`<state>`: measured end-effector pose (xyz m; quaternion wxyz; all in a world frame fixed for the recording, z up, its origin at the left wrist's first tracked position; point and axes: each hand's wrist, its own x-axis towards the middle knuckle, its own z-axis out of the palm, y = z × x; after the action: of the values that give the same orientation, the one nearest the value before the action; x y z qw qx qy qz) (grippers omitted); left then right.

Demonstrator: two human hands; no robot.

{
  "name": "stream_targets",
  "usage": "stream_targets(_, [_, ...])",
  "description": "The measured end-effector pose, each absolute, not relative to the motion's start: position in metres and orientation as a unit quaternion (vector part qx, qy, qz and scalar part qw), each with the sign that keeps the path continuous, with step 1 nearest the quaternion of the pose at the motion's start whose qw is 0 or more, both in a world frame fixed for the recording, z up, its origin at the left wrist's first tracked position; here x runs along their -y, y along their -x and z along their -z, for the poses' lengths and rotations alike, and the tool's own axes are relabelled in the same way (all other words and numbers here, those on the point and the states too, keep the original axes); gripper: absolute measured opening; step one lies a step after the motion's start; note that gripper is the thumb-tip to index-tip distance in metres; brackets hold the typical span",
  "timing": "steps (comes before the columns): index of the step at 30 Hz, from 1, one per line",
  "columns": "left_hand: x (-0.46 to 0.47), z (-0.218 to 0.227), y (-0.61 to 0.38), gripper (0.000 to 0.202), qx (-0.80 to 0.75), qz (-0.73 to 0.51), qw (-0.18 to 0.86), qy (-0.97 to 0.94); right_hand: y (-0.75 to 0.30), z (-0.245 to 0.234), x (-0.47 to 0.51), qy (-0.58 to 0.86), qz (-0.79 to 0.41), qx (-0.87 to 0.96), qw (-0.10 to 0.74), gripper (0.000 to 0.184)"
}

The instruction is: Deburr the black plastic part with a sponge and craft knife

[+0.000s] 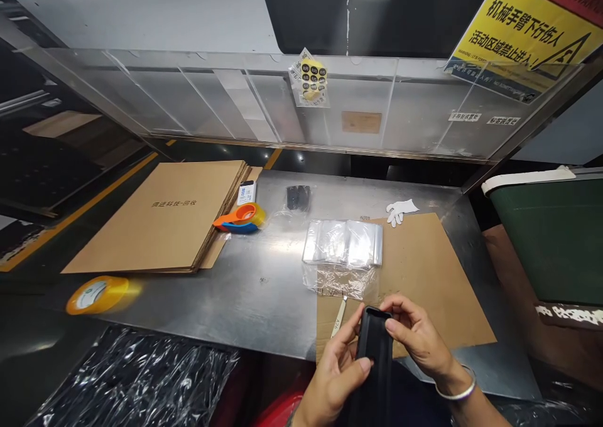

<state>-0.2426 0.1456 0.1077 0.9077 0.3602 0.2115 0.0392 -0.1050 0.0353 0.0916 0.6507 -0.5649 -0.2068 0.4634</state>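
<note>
Gripping a long black case (374, 358) from both sides at the near edge of the steel table (264, 289): left hand (336, 370) curled round its left side with the thumb laid across the face, fingers closed on it; right hand (417, 333) bent over the top right corner, thumb and fingertips pinching the upper end, a silver bangle (455, 389) at the wrist. Case held upright and slightly tilted, its lower end running down out of view between the wrists, its top just above the near edge of a flat brown cardboard sheet (424, 276). Lying just beyond the case on that sheet, a small white tool (339, 317), partly hidden by the left fingers. Further back, a stack of clear plastic bags (343, 242) resting partly on the cardboard, with a loose crinkled bag (342, 282) just in front. At the far right of the sheet, a white glove (400, 211). Well to the left, a pile of flattened cartons (164, 216), an orange and blue tape dispenser (240, 218) touching its right edge, and a roll of yellowish tape (97, 294) at the table's near left corner. Near the back, a small black item in a clear wrapper (298, 198). Off the table to the right, a green bin (551, 232).
</note>
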Motion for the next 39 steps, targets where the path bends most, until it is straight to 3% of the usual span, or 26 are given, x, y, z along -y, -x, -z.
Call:
stream_targets(9, [-0.146,-0.103,0.233,0.049,-0.35,-0.053,0.895,-0.27,0.106,-0.082,-0.055,0.541,-0.476,0.145,0.678,0.027])
stream_targets(22, [-0.15,-0.091,0.243,0.048,-0.414,-0.112,0.874,-0.23,0.116,-0.063,-0.073,0.551,-0.505,0.154,0.647,0.03])
stream_targets(25, [-0.149,-0.085,0.246,0.041,-0.424,-0.066,0.883,-0.192,0.119,-0.059,-0.078,0.569,-0.5,0.172,0.63,0.031])
stream_targets(27, [-0.15,-0.08,0.249,0.048,-0.417,0.001,0.896,-0.15,0.12,-0.051,-0.081,0.59,-0.491,0.191,0.612,0.03])
stream_targets(29, [-0.155,-0.075,0.255,0.054,-0.417,0.027,0.9,-0.122,0.12,-0.035,-0.083,0.62,-0.475,0.214,0.587,0.029])
stream_targets(32, [-0.168,-0.073,0.269,0.047,-0.451,-0.054,0.885,-0.103,0.12,0.001,-0.083,0.685,-0.441,0.259,0.519,0.034])
stream_targets(39, [-0.195,-0.081,0.291,0.037,-0.462,-0.217,0.855,-0.085,0.157,0.074,-0.091,0.796,-0.42,0.365,0.241,0.026])
